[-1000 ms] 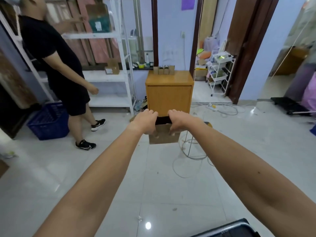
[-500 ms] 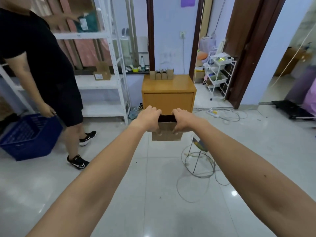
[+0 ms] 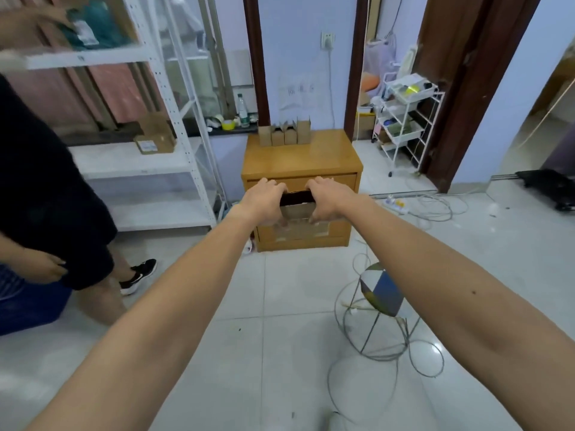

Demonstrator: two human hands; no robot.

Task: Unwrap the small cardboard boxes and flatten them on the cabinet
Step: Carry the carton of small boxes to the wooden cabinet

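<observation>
I hold an open brown cardboard box [image 3: 296, 209] out in front of me at arm's length, its dark opening facing up. My left hand [image 3: 263, 199] grips its left rim and my right hand [image 3: 326, 197] grips its right rim. Straight ahead stands a low wooden cabinet [image 3: 314, 158]. Several small cardboard boxes [image 3: 284, 133] stand upright in a row at the back of its top, some with flaps open.
A person in black [image 3: 46, 188] stands at the left by a white shelf rack [image 3: 161, 169] and a blue crate [image 3: 28, 306]. A small stool [image 3: 381, 293] and loose cables [image 3: 389, 353] lie on the tiled floor at right. A white trolley [image 3: 404, 119] stands behind the cabinet.
I have walked closer to the cabinet, which now looks larger, with the box still held in both hands. The person at the left has shifted further out of frame.
</observation>
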